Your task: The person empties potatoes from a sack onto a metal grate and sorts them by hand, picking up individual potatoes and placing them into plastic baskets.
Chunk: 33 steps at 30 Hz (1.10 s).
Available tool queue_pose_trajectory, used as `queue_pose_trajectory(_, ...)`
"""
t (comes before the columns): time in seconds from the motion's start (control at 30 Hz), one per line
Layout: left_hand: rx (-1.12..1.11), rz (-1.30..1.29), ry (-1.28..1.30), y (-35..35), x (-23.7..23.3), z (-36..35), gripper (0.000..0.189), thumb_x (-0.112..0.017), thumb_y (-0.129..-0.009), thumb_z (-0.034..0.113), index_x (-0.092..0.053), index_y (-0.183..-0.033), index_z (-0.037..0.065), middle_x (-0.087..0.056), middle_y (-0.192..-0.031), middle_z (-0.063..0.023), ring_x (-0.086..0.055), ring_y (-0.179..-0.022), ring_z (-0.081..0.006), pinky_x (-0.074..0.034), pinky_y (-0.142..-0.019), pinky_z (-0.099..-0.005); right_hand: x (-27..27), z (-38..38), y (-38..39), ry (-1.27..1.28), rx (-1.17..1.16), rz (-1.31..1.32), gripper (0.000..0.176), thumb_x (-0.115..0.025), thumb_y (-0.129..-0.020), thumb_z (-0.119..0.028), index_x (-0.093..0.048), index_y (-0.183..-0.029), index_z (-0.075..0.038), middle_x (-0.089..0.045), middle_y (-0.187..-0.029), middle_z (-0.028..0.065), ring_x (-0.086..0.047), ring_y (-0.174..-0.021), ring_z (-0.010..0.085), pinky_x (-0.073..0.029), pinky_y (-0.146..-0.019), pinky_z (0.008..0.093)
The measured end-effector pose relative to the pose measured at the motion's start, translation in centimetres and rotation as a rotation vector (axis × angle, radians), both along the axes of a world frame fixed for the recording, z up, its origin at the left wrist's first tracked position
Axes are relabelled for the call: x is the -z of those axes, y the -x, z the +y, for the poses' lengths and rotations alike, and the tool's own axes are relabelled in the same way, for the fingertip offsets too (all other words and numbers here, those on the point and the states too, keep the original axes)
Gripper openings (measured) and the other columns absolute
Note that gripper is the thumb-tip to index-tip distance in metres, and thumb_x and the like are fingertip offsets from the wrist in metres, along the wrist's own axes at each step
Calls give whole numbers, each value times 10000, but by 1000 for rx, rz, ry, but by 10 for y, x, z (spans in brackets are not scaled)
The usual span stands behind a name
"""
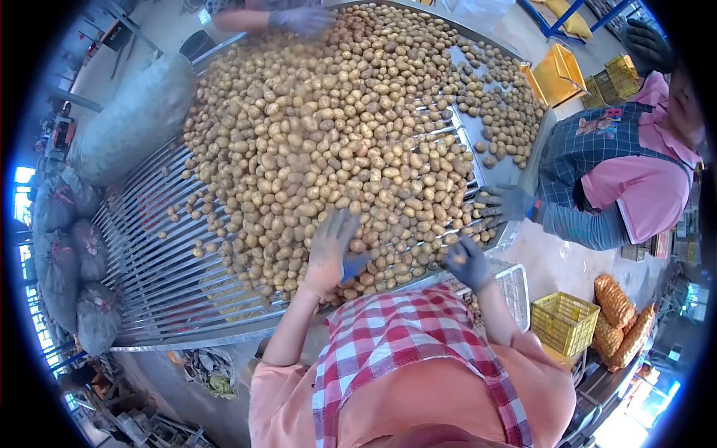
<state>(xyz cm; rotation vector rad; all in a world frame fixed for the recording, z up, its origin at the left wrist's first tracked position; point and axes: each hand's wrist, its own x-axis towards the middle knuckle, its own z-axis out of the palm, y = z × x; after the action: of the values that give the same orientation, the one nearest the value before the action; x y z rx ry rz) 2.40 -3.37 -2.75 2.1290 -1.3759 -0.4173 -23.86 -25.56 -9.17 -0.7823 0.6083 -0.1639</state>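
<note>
Potatoes (299,142) lie in a broad heap on a slatted metal sorting table (172,269). My left hand (332,250), in a glove with a grey back, rests at the near edge of the heap with its fingers spread over the potatoes. To its right, my right hand (467,263), in a dark grey glove, is at the table's near edge with its fingers curled around a potato (458,258). A co-worker's gloved hand (504,205) touches potatoes just beyond my right hand.
A co-worker (635,164) stands at the right; another's gloved hand (302,21) reaches in at the far side. A large full sack (138,123) lies on the left. Yellow crates (564,322) and net bags (614,313) stand at the lower right.
</note>
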Motion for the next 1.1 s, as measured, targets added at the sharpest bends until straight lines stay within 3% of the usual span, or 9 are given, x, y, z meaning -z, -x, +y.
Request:
queue_pose_trajectory(0.1,393,-210,-263,17,25,17,688,-692,-748,353,-450,-1379,220,-343,-1436,-170,-306,-1335,-393,-242,-1086,-567,3,9,126,1142,-154,665,160,-565,-892,-72,-533,-1039,-20,-516,-798,68,-526,-741,178,-481,-744,306)
queue_pose_trajectory(0.2,404,-365,-328,36,60,14,692,-699,-739,365,-459,-1376,239,-336,-1439,-153,-293,-1335,-375,-222,-1080,-587,37,21,216,920,-360,1546,347,-558,-882,-234,-530,-1133,2,-546,-979,157,-526,-920,284,-438,-852,390)
queue_pose_trajectory(0.27,431,-468,-271,43,68,-11,679,-684,-756,377,-459,-1381,237,-327,-1460,-148,-287,-1340,-375,-213,-1076,-597,37,35,204,1227,-185,1788,483,-553,-875,-343,-528,-1196,18,-565,-1099,216,-527,-1040,354,-410,-923,447)
queue_pose_trajectory(0.43,380,-278,-371,40,29,-105,559,-648,-799,395,-526,-1310,203,-391,-1434,-136,-408,-1253,-370,-362,-967,-577,-2,34,20,1672,-185,882,624,-625,-833,-334,-431,-1311,17,-416,-1355,268,-354,-1272,447,-240,-1080,535)
queue_pose_trajectory(0.57,301,-100,-206,-28,5,-174,423,-642,-804,390,-614,-1120,111,-560,-1199,-147,-598,-972,-318,-481,-819,-407,38,1,-79,1707,-290,870,866,-598,-826,-492,-272,-1444,20,-202,-1482,311,-171,-1343,559,-101,-1117,605)
queue_pose_trajectory(0.63,219,-418,-198,-90,0,-209,369,-625,-814,340,-603,-1087,93,-585,-1087,-122,-593,-950,-300,-471,-785,-420,64,-29,-96,1727,-235,814,845,-573,-832,-516,-296,-1444,-3,-195,-1507,268,-150,-1358,546,-104,-1111,613)
queue_pose_trajectory(0.83,-56,-600,-240,-207,51,-238,529,-631,-803,429,-561,-1215,105,-529,-1256,-148,-508,-1133,-338,-384,-951,-483,-22,-135,-196,1541,-604,1036,566,-615,-825,-353,-503,-1287,-45,-549,-1230,240,-500,-1176,377,-310,-1029,567)
queue_pose_trajectory(0.97,-73,-532,-393,-213,63,-248,659,-627,-807,513,-509,-1335,138,-407,-1439,-168,-407,-1289,-354,-269,-1089,-508,-30,-193,-300,1713,-231,486,378,-575,-846,-197,-547,-1192,-47,-598,-1110,201,-575,-1019,356,-463,-859,431)
queue_pose_trajectory(1.1,-74,-421,-435,-216,58,-257,679,-638,-800,514,-485,-1359,160,-395,-1442,-180,-424,-1276,-362,-277,-1087,-509,28,-242,-376,1785,-90,428,397,-595,-818,-152,-564,-1208,-85,-596,-1162,155,-569,-1087,311,-453,-944,408)
